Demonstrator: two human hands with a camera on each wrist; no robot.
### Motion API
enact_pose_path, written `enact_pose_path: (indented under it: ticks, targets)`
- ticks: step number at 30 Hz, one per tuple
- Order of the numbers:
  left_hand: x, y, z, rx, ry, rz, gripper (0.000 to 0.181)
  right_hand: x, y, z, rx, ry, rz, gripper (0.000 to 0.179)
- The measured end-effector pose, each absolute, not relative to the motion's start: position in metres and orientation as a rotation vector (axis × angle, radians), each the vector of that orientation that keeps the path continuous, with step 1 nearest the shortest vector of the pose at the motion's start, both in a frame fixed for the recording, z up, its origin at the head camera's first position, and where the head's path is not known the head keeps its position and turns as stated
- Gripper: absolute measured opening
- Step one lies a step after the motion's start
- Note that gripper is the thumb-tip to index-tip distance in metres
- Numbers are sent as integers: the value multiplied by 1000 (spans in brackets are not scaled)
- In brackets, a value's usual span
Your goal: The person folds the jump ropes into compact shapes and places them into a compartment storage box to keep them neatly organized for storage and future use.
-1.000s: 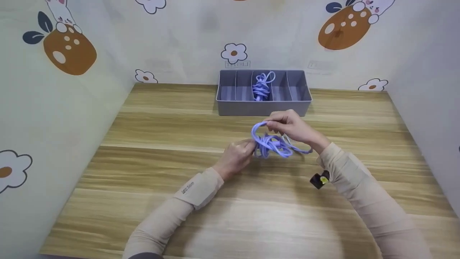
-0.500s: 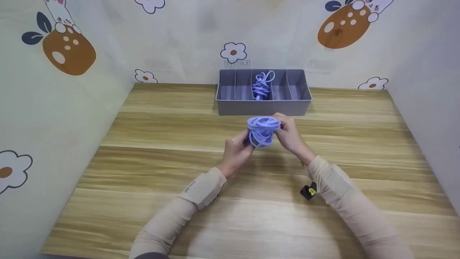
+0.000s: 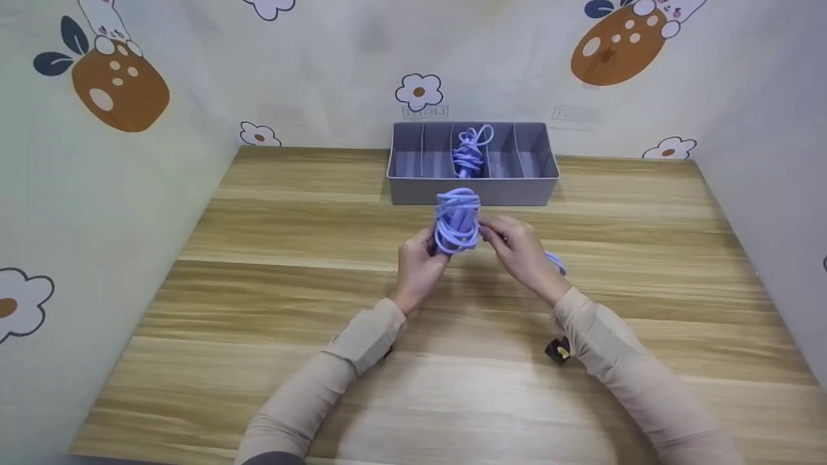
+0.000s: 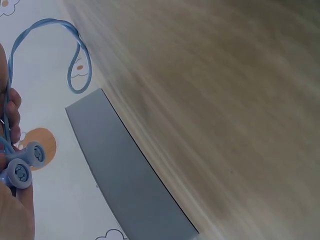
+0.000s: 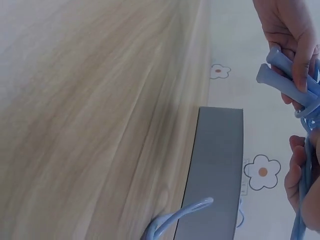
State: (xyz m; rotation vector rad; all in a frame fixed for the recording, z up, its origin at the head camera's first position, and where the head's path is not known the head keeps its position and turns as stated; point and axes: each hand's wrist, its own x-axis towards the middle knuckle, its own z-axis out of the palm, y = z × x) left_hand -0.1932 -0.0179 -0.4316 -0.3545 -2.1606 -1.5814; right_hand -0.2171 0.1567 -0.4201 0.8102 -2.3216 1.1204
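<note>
A blue jump rope (image 3: pixel 457 221) is bundled up in front of the box, its cord wound around two handles. My left hand (image 3: pixel 418 270) grips the handles, as the right wrist view shows, with the handles (image 5: pixel 277 77) side by side under the thumb. To the right of the bundle, my right hand (image 3: pixel 522 253) pinches the cord. A free loop of cord (image 4: pixel 80 47) hangs beyond the right hand. Another wound jump rope (image 3: pixel 468 156) lies in the middle compartment of the grey divided box (image 3: pixel 475 192).
The grey box stands at the back of the wooden table (image 3: pixel 310 232), against a patterned wall (image 3: pixel 323 71). Side walls rise left and right of the table. A black wrist camera (image 3: pixel 558 351) sticks out below the right sleeve.
The left hand has turned the bundle more upright and raised it toward the box. The right hand has carried the cord around the bundle, and the free cord has shortened.
</note>
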Motion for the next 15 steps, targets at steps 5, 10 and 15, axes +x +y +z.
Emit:
enact_pose_path:
  ticks: [5,10,15]
  targets:
    - [-201,-23,-432,-254,-2202,-1487,18,-214,161,-425,829,-2369,961,16]
    - [-211,-35,-432,-124,-2213,-1402,8,-210,169,-429,804,-2351,927,15]
    - [-219,-47,-431,-7,-2229,-1386,6,-204,175,-428,753,-2359,1080,19]
